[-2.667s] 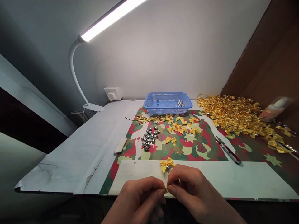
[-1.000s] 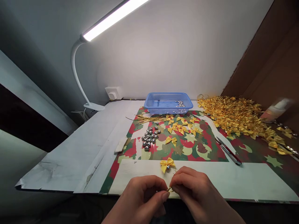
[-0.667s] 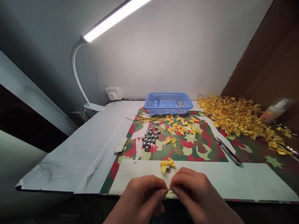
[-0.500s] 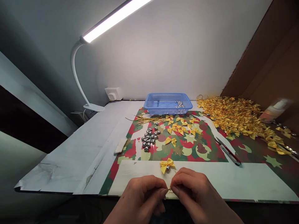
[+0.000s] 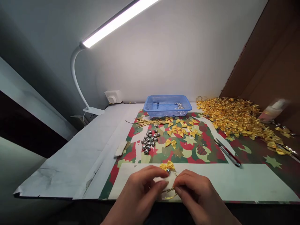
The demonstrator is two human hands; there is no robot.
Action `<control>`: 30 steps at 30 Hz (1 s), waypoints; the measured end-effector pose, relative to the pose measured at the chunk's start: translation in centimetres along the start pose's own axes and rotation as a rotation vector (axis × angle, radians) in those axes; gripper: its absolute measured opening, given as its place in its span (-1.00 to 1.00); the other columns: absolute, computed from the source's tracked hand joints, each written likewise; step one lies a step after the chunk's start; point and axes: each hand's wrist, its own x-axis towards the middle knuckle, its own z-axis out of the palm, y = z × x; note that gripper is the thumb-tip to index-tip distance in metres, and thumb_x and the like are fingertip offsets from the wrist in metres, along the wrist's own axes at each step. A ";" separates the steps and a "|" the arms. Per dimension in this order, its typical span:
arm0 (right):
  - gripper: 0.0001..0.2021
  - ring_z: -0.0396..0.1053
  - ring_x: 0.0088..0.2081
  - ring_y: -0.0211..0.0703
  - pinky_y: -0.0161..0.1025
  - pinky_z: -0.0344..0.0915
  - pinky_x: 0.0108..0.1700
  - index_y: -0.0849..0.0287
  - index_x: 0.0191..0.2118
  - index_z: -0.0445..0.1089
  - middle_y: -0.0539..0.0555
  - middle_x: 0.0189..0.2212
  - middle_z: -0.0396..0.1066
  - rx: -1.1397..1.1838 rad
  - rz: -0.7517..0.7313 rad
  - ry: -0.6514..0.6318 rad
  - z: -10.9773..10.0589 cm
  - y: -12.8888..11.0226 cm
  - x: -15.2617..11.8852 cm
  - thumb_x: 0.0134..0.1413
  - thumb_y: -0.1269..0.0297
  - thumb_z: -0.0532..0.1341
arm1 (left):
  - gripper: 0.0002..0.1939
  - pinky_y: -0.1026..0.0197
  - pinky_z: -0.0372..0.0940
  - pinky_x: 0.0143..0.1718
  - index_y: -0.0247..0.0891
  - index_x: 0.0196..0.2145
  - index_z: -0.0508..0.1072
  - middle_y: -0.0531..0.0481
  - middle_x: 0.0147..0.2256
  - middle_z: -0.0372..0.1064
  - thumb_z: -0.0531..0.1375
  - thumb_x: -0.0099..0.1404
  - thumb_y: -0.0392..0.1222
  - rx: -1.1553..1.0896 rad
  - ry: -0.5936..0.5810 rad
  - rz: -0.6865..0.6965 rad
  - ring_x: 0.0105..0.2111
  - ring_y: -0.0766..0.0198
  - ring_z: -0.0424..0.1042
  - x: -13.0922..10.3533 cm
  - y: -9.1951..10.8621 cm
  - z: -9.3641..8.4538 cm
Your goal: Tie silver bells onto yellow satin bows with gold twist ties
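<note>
A yellow bow [image 5: 167, 165] with a silver bell [image 5: 168, 170] lies on the white strip, just beyond my hands. Thin gold cord [image 5: 169, 197] loops from the bow's right side down between my hands near the table edge. My right hand [image 5: 195, 195] pinches the cord between thumb and forefinger. My left hand [image 5: 146, 189] is open beside the bell, its thumb and forefinger apart with nothing between them.
Silver bells [image 5: 148, 141], loose bows [image 5: 181, 129] and gold cords [image 5: 150, 122] lie behind on patterned paper. A blue basket [image 5: 167, 113] stands at the wall. Tweezers [image 5: 227, 153] and a large bow pile [image 5: 234, 115] are on the right; a lamp [image 5: 74, 73] stands left.
My left thumb and forefinger have parted and moved off the cord. My right hand still pinches it, and a cord loop now shows between my hands.
</note>
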 end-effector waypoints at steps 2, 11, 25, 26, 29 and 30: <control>-0.81 0.24 -0.43 -0.22 -0.28 0.15 -0.39 0.15 -0.39 0.35 0.01 -0.45 0.30 0.035 0.017 0.027 0.0 0.2 -0.1 0.26 0.33 0.09 | -0.83 0.26 0.34 -0.45 -0.18 -0.26 0.57 -0.01 -0.25 0.52 0.16 0.32 -0.16 0.155 0.062 0.066 -0.47 0.26 0.45 0.8 0.1 -0.2; -0.81 0.16 -0.46 -0.24 -0.29 0.06 -0.42 0.16 -0.41 0.34 -0.03 -0.49 0.23 0.199 0.083 0.039 -0.3 0.6 -0.2 0.23 0.27 0.12 | -0.77 0.04 0.34 -0.21 -0.26 -0.29 0.51 -0.15 -0.19 0.43 0.07 0.37 -0.17 0.387 0.102 0.087 -0.26 0.04 0.48 2.7 -0.7 0.5; -0.83 0.17 -0.46 -0.26 -0.30 0.06 -0.42 0.16 -0.40 0.37 -0.03 -0.48 0.25 0.223 0.040 0.092 -0.2 0.7 -0.1 0.21 0.30 0.13 | -0.86 0.09 0.29 -0.29 -0.16 -0.42 0.30 0.00 -0.39 0.44 0.05 0.24 -0.37 0.436 0.035 0.050 -0.35 0.10 0.44 3.0 -0.8 1.3; -0.82 0.17 -0.46 -0.25 -0.30 0.07 -0.42 0.16 -0.40 0.37 -0.03 -0.48 0.25 0.218 0.033 0.100 -0.2 0.8 -0.1 0.22 0.29 0.13 | -0.87 0.10 0.30 -0.29 -0.16 -0.40 0.31 0.01 -0.39 0.45 0.05 0.24 -0.36 0.430 0.030 0.049 -0.36 0.10 0.44 3.0 -0.8 1.4; -0.80 0.19 -0.44 -0.23 -0.30 0.09 -0.41 0.15 -0.37 0.38 -0.01 -0.46 0.28 0.216 0.023 0.117 -0.4 1.1 -0.1 0.26 0.25 0.11 | -0.87 0.12 0.30 -0.28 -0.18 -0.34 0.36 0.01 -0.39 0.46 0.07 0.23 -0.37 0.424 0.010 0.051 -0.35 0.11 0.46 2.8 -0.8 1.4; -0.79 0.20 -0.43 -0.23 -0.30 0.11 -0.40 0.15 -0.36 0.39 0.00 -0.45 0.29 0.220 0.020 0.119 -0.4 1.2 -0.1 0.27 0.24 0.10 | -0.87 0.12 0.30 -0.27 -0.19 -0.33 0.39 0.00 -0.38 0.45 0.08 0.23 -0.36 0.426 0.002 0.053 -0.35 0.11 0.46 2.7 -0.7 1.4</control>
